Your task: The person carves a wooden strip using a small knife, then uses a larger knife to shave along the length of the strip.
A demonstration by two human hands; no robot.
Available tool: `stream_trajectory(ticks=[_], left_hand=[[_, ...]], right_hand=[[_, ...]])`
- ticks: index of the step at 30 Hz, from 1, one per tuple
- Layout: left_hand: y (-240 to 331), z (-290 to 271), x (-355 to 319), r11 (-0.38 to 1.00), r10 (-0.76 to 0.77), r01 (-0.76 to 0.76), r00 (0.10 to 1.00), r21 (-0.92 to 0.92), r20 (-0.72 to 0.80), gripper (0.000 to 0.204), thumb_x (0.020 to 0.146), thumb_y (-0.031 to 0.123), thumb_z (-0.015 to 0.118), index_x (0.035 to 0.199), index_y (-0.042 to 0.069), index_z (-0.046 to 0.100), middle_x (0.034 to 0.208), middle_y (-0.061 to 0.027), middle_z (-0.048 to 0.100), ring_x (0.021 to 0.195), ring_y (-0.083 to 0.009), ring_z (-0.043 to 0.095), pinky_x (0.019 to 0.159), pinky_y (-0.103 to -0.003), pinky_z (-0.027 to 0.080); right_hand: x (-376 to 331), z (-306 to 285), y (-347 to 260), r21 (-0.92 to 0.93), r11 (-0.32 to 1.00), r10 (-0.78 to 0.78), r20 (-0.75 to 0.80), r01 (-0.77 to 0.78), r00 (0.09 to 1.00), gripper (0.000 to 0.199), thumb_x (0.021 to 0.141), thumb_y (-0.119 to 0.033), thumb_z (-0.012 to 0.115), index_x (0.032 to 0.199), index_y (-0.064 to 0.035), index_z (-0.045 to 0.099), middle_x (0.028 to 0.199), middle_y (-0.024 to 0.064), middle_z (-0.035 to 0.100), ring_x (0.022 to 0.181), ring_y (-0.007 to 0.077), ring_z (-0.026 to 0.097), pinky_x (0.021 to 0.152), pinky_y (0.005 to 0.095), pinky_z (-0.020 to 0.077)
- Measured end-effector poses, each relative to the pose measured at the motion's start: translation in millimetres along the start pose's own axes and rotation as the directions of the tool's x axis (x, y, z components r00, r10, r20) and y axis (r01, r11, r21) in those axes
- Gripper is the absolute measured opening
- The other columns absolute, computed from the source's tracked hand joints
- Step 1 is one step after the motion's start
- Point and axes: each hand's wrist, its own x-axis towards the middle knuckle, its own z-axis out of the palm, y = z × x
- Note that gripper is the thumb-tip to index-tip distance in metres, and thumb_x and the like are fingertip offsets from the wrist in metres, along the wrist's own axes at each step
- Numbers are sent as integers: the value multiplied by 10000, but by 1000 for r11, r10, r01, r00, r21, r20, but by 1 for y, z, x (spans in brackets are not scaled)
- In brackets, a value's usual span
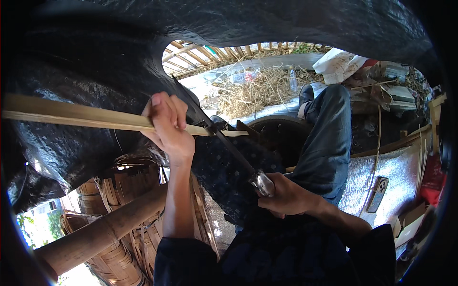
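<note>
My left hand (pixel 169 125) is closed around a long, pale bamboo strip (pixel 86 113) that runs in from the left edge. The strip's short end sticks out past my fingers to the right. In my right hand (pixel 288 196) is the handle of a long, dark-bladed knife (pixel 234 150), its wrapped grip partly showing silver. The blade slants up and to the left from my fist and crosses the strip just right of my left hand. A dark patterned cloth (pixel 238 176) covers my lap beneath the blade.
A black plastic sheet (pixel 76 62) hangs at the left and overhead. At lower left a thick bamboo pole (pixel 105 229) lies across woven bamboo baskets (pixel 112 262). Dry straw (pixel 253 93) is heaped ahead. A phone (pixel 378 194) rests on a silvery surface right of my jean-clad leg (pixel 324 143).
</note>
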Motion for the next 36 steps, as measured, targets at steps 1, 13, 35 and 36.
stream_trajectory(ticks=[1, 13, 35, 36], left_hand=[[0, 1, -1, 1000, -2, 2, 1000, -2, 2, 425, 880, 194, 415, 525, 94, 204, 480, 20, 191, 412, -71, 195, 423, -246, 164], [-5, 1, 0, 997, 1, 11, 987, 76, -160, 418, 880, 193, 416, 528, 84, 219, 487, 13, 175, 415, -70, 179, 417, -247, 144], [0, 1, -5, 999, -29, 31, 993, 24, -111, 359, 864, 149, 373, 540, 84, 234, 495, 11, 200, 424, -78, 205, 415, -250, 176], [-2, 8, -5, 999, -31, 34, 989, 13, -143, 361, 867, 160, 363, 538, 86, 232, 490, 13, 194, 421, -76, 199, 415, -248, 173]], right_hand=[[-1, 1, 0, -11, 1000, -6, -8, 6, 1000, 155, 749, -46, 517, 871, 28, 455, 478, 55, 474, 361, 129, 479, 361, 269, 383], [-2, -9, 8, 32, 999, -8, 49, 7, 999, 188, 760, -75, 536, 894, 29, 456, 487, 53, 486, 374, 122, 492, 352, 259, 380], [-8, 8, -15, 295, 939, -149, -111, 176, 982, 129, 758, -28, 534, 837, -2, 436, 480, 37, 458, 354, 113, 455, 338, 251, 356], [1, 6, 7, 256, 965, -36, -74, 54, 997, 131, 753, -26, 538, 831, 2, 437, 473, 45, 463, 348, 116, 457, 327, 252, 351]])
